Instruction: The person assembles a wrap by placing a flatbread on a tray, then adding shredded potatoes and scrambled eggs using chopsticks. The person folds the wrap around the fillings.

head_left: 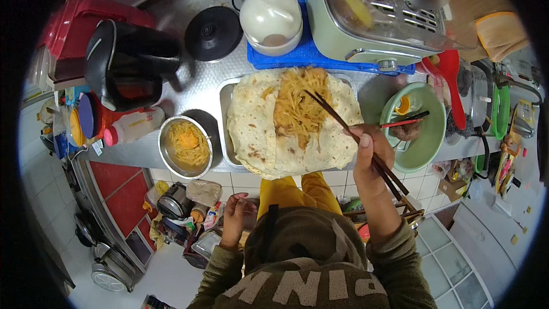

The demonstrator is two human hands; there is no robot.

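Note:
My right hand (372,151) is closed round a pair of dark chopsticks (337,115). Their tips touch a heap of yellow potato shreds (300,106) lying in a band down the middle of a browned flatbread (251,120). The flatbread rests on a metal tray (226,147) and hangs over its near edge. Below the counter, beside my body, my left hand (240,212) is held with loosely curled fingers and nothing visible in it. To the left of the tray, a metal bowl (162,146) contains more shreds with an orange topping.
A black pitcher (117,63), a bottle with a pink cap (134,125) and a black round base (213,33) stand at left. Behind the tray are a white egg-shaped appliance (270,17) and a pale green cooker (337,37). A green basin (429,149) sits at right.

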